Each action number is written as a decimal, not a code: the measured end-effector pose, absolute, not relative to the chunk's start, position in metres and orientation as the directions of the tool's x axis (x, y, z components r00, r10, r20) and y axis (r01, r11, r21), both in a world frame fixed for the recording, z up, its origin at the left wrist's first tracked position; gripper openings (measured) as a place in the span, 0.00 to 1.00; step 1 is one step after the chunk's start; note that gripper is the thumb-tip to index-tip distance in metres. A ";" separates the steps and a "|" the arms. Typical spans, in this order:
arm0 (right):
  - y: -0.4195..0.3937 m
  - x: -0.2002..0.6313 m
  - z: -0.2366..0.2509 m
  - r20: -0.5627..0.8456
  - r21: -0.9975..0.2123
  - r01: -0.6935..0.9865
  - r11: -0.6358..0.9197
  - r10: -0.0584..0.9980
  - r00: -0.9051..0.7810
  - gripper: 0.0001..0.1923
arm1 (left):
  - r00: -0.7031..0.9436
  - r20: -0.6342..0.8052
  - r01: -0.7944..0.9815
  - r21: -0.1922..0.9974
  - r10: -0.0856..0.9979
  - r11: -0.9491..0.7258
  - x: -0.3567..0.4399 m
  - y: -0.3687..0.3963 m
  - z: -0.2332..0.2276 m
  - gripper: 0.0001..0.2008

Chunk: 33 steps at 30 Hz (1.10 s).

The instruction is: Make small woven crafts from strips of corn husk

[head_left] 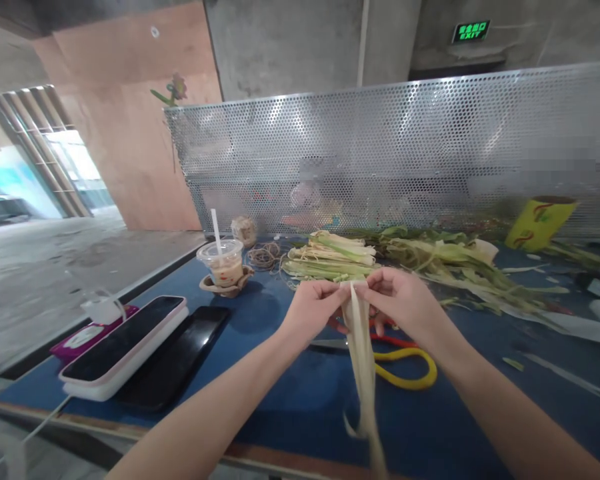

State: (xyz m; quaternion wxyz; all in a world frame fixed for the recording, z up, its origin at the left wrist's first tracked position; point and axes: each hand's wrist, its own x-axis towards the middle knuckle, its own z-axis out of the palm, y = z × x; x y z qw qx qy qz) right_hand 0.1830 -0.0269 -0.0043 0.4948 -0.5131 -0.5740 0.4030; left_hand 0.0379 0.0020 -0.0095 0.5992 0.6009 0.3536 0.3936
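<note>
A pale corn husk strip hangs down from between my two hands, its lower end narrowing toward the table's front edge. My left hand pinches its upper left corner between thumb and fingers. On the upper right corner, my right hand pinches the same husk, thumb close to the other thumb. Under the husk lie scissors with a yellow handle loop, a red part and a blade pointing left; the husk and my fingers partly cover them. Just beyond my hands sits a stack of trimmed husks.
At left are a phone in a pale case, a black tray-like slab and a drink cup in a cardboard holder. Twine lies behind. Loose husks and a yellow roll are at right, before a perforated metal screen.
</note>
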 end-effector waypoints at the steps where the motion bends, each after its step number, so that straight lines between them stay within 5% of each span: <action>1: -0.027 0.183 -0.004 0.137 -0.973 0.191 0.129 0.990 0.026 0.16 | 0.448 0.037 -0.061 0.998 0.893 -0.010 0.038 0.001 -0.009 0.13; 10: -0.032 0.186 0.000 0.189 -0.944 0.277 0.178 0.982 0.012 0.14 | 0.570 -0.005 -0.107 0.991 0.822 0.081 0.036 0.001 -0.010 0.20; 15: -0.029 0.187 -0.003 0.223 -0.931 0.303 0.205 0.974 0.027 0.15 | 0.588 0.108 -0.014 0.992 0.802 -0.124 0.034 -0.002 -0.010 0.16; 24: -0.033 0.193 0.006 0.358 -0.834 0.440 0.332 0.933 -0.027 0.12 | 0.623 0.117 0.038 0.983 0.774 -0.179 0.032 -0.005 -0.003 0.13; 33: -0.034 0.189 0.005 0.352 -0.819 0.451 0.355 0.931 -0.095 0.11 | 0.533 0.330 0.228 0.831 0.779 -0.508 0.031 -0.003 -0.010 0.10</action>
